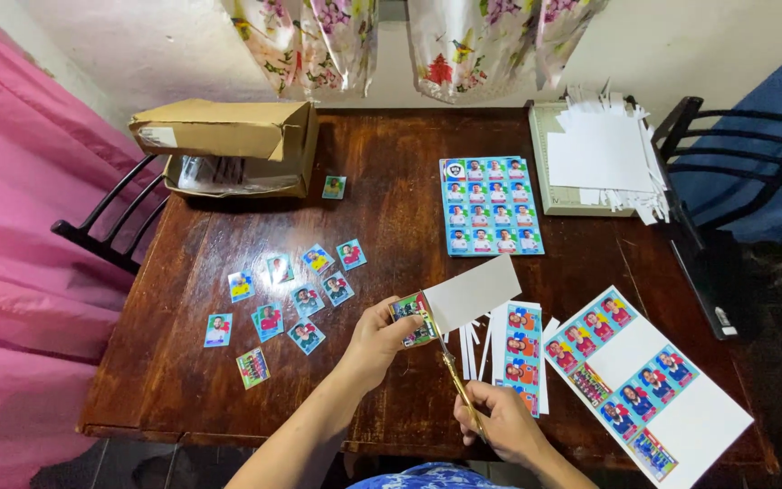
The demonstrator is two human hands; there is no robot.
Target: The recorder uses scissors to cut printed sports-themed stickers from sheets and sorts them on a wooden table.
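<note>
Low in the frame, my left hand (pixel 375 340) pinches a sticker strip (pixel 456 299) while my right hand (pixel 500 424) grips scissors (pixel 457 378) cutting it.

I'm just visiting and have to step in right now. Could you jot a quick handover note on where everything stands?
Left hand: grips a partly cut sticker strip, raised above the table.
Right hand: holds the scissors, blades at the strip.
Done: about a dozen single stickers lie cut and scattered on the left.
Left: one full sheet at the back, a cut strip and a half-used sheet on the right.
Offcuts lie under the hands.
</note>
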